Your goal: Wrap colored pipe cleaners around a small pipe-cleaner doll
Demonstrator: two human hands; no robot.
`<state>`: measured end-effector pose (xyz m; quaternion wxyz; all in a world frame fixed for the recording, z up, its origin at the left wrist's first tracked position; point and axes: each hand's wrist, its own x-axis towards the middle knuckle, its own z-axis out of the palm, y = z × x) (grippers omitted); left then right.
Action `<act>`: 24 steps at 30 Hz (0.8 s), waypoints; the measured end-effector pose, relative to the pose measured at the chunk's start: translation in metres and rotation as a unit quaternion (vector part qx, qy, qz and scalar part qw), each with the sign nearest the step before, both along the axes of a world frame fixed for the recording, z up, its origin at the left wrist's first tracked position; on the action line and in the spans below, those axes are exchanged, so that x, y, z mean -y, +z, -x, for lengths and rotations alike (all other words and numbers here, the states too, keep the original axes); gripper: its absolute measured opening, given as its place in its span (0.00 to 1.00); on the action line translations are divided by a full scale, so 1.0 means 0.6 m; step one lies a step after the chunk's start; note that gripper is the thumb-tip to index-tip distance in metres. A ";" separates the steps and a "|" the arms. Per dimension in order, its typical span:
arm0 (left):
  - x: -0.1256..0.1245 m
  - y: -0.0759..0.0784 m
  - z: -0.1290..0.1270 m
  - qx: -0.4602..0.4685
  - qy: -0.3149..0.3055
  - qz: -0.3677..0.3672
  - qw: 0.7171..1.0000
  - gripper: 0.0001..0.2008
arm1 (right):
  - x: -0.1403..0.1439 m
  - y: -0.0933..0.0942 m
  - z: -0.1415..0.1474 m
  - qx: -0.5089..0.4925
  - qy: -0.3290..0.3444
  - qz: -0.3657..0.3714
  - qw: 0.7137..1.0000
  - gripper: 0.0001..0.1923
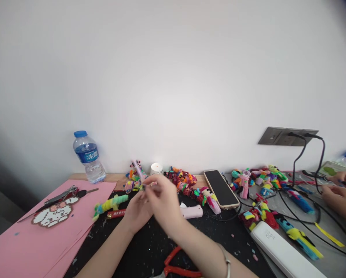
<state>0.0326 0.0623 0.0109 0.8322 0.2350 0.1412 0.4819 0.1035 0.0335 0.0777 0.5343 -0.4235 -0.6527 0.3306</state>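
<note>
Two hands meet above a black mat (149, 247): left hand (136, 212) and right hand (162, 200) both pinch a pink pipe-cleaner figure (138, 170), angled toward eleven o'clock. Water bottle (88, 156) stands at ten o'clock, phone (221, 188) at two.

Open passage lies over the dark mat (149, 247) near the front edge, between the pink paper sheet (31, 247) on the left and the white power bank (285, 255) on the right; only red-handled pliers (175, 266) lie there. Along the wall, a water bottle (88, 157), a small white jar (156, 168), heaps of pipe-cleaner dolls (184, 181) and a phone (221, 188) form an almost unbroken barrier. A yellow-green doll (110, 204) and a white glue gun (193, 211) flank the two hands mid-surface. To the right, black cables (300, 216) from the wall socket (287, 136) cross the surface, where another person's hands (339, 199) occupy the far corner.
</note>
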 end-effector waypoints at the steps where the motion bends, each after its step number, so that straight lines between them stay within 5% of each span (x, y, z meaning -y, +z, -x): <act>1: 0.001 0.002 0.000 -0.004 -0.004 -0.002 1.000 0.10 | 0.000 -0.004 -0.032 -0.007 -0.017 -0.007 1.000 0.09; 5: 0.009 0.010 0.020 -0.014 -0.030 0.001 0.999 0.11 | 0.011 -0.046 -0.142 0.004 -0.081 -0.015 0.997 0.07; 8: 0.016 0.012 0.034 0.004 -0.059 0.018 0.998 0.11 | 0.027 -0.082 -0.182 0.014 -0.086 -0.014 0.996 0.06; 14: 0.018 0.008 0.031 0.005 -0.075 0.025 0.997 0.13 | 0.053 -0.113 -0.186 0.087 -0.018 0.002 0.996 0.10; 17: 0.016 0.005 0.031 0.017 -0.061 0.036 0.997 0.13 | 0.055 -0.114 -0.199 0.143 -0.038 -0.019 0.989 0.17; 20: 0.014 0.003 0.035 0.050 -0.049 0.058 0.996 0.13 | 0.051 -0.113 -0.221 0.221 -0.094 -0.051 0.969 0.25; 24: 0.013 0.004 0.036 0.058 -0.053 0.070 0.994 0.13 | 0.053 -0.105 -0.231 0.359 -0.051 -0.027 0.932 0.29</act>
